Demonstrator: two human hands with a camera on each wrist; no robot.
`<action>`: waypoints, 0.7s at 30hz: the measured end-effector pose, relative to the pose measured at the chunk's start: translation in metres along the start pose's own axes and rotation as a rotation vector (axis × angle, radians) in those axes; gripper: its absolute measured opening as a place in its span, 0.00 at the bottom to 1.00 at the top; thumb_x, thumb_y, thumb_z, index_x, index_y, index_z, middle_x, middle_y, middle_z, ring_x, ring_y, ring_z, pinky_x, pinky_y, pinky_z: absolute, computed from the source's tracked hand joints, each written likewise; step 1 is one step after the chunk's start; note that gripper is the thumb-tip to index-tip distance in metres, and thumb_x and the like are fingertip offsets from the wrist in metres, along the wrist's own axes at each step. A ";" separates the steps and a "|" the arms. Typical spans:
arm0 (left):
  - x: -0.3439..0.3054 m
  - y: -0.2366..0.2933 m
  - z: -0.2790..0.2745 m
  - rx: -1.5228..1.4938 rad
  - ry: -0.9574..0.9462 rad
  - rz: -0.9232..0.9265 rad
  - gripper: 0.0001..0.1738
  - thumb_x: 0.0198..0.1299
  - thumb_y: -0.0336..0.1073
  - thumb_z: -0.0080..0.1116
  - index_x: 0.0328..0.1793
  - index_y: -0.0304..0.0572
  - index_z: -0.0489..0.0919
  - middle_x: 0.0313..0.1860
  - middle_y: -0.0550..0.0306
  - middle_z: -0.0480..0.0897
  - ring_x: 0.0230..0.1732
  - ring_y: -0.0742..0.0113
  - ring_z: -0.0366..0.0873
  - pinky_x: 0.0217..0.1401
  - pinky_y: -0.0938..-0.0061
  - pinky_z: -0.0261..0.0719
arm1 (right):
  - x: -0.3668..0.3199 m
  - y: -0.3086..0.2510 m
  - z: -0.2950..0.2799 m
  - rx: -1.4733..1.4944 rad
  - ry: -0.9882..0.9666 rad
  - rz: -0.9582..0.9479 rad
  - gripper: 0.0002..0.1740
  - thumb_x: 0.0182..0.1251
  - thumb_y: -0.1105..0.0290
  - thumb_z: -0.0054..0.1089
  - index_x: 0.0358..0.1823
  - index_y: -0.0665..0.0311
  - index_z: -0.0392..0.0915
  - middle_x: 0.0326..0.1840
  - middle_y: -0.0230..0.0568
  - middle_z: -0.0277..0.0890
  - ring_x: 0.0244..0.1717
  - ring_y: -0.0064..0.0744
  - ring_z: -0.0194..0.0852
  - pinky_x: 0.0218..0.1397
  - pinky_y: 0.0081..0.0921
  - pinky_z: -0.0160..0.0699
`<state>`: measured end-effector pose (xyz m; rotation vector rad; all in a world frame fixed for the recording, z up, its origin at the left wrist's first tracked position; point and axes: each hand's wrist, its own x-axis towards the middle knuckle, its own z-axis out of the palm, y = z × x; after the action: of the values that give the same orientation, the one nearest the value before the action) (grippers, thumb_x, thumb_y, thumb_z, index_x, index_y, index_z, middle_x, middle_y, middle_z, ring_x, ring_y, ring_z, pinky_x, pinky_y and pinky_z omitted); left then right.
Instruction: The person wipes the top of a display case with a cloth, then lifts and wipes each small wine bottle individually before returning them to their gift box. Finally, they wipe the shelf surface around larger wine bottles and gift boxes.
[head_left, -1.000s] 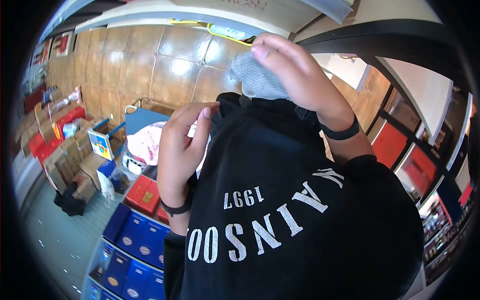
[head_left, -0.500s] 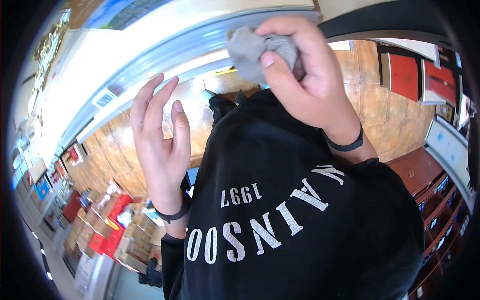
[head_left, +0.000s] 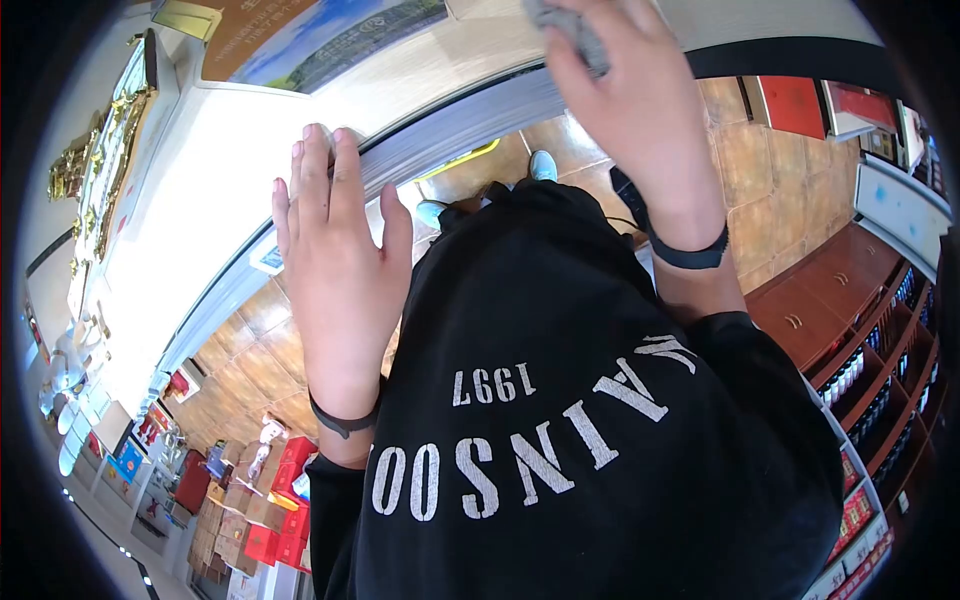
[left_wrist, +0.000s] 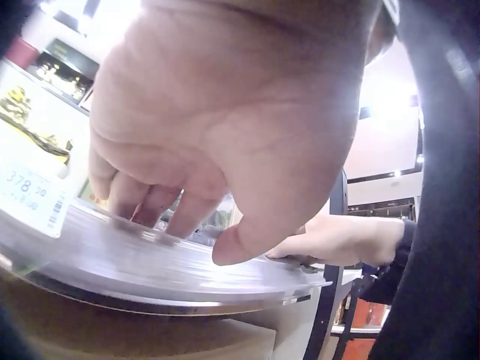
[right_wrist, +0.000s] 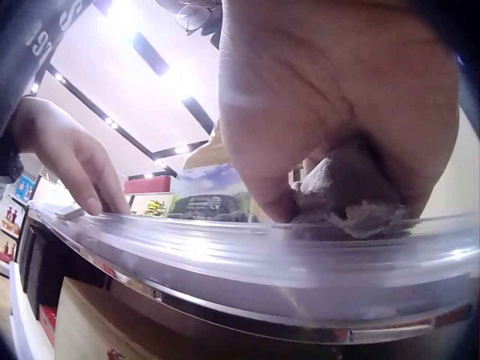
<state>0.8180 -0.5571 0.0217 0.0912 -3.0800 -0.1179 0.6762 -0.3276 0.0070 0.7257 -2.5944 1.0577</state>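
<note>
My right hand (head_left: 655, 130) grips a crumpled grey cloth (head_left: 592, 48) at the top of the head view. In the right wrist view the cloth (right_wrist: 349, 187) is bunched under the palm, down at the clear shelf edge strip (right_wrist: 217, 244). Fingers extended, my left hand (head_left: 345, 270) lies with its fingertips at the front edge of the white shelf (head_left: 235, 140). The left wrist view shows those fingertips right at the clear strip (left_wrist: 150, 259), holding nothing.
A box with a landscape picture (head_left: 350, 35) stands on the shelf. Gold ornaments (head_left: 115, 140) are farther left. A price label (left_wrist: 34, 199) sits on the shelf edge. Stacked cartons (head_left: 235, 500) stand lower left, and a red-brown cabinet (head_left: 825, 285) is at the right.
The head view has turned toward the shelf. The right hand has moved up and forward with the cloth onto the shelf. The left hand has straightened and come to the shelf edge.
</note>
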 end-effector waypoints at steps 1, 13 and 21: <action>0.001 -0.001 0.001 -0.008 -0.007 0.011 0.29 0.75 0.38 0.61 0.79 0.34 0.76 0.81 0.33 0.74 0.84 0.38 0.70 0.88 0.42 0.62 | 0.000 -0.004 0.004 0.036 -0.054 -0.011 0.17 0.67 0.76 0.67 0.56 0.73 0.84 0.60 0.62 0.79 0.62 0.62 0.81 0.67 0.44 0.82; 0.003 0.010 0.000 0.038 -0.007 -0.023 0.29 0.78 0.39 0.60 0.80 0.32 0.76 0.82 0.31 0.74 0.84 0.37 0.70 0.87 0.46 0.65 | 0.001 -0.006 -0.018 -0.048 -0.157 0.052 0.14 0.69 0.74 0.69 0.54 0.67 0.87 0.57 0.51 0.84 0.57 0.53 0.85 0.63 0.38 0.83; 0.001 0.015 0.003 0.005 0.030 -0.049 0.29 0.77 0.38 0.60 0.80 0.33 0.75 0.82 0.32 0.74 0.85 0.37 0.69 0.87 0.46 0.65 | -0.005 -0.022 0.010 -0.016 -0.116 -0.120 0.12 0.66 0.67 0.73 0.47 0.65 0.90 0.49 0.49 0.85 0.54 0.55 0.85 0.60 0.46 0.86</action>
<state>0.8157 -0.5422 0.0202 0.1675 -3.0496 -0.1094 0.6921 -0.3464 0.0107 0.9523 -2.6137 0.9849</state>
